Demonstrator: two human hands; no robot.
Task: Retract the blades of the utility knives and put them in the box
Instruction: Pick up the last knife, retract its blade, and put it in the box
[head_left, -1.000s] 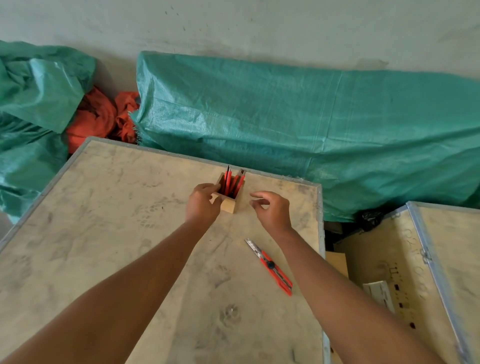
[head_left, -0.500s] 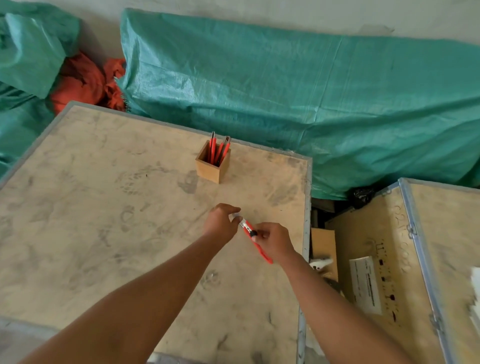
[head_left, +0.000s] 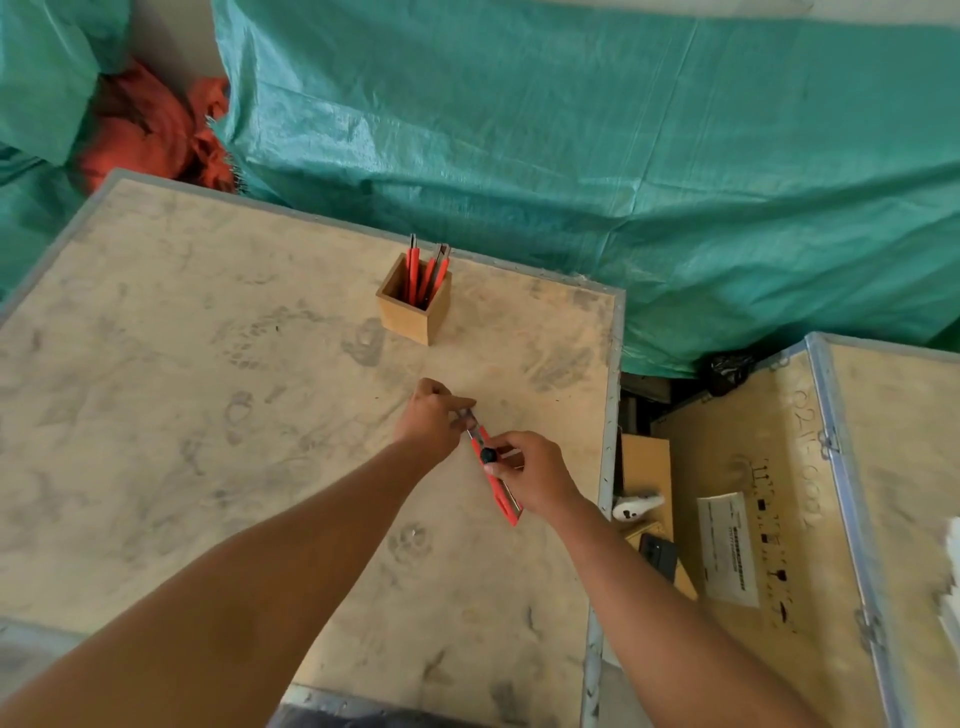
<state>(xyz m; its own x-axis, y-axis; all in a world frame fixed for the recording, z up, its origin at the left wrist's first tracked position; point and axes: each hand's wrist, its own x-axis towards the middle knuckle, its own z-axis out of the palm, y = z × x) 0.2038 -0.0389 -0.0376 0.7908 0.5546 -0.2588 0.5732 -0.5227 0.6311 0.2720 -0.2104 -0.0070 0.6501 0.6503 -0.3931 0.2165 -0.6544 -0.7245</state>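
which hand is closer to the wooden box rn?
Left. The left hand pinches the blade end of the utility knife, a short way in front of the wooden box. The right hand grips the knife's body, nearer the person.

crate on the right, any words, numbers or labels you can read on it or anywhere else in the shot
White label on the second crate: printed lines, too small and blurred to read.
Dark stencilled marks beside the label: characters and symbols, not legible.
Faint handwritten figures near the crate's metal edge: look like digits, but too faint to quote.
Utility knife, wooden box, tarp: no text visible.
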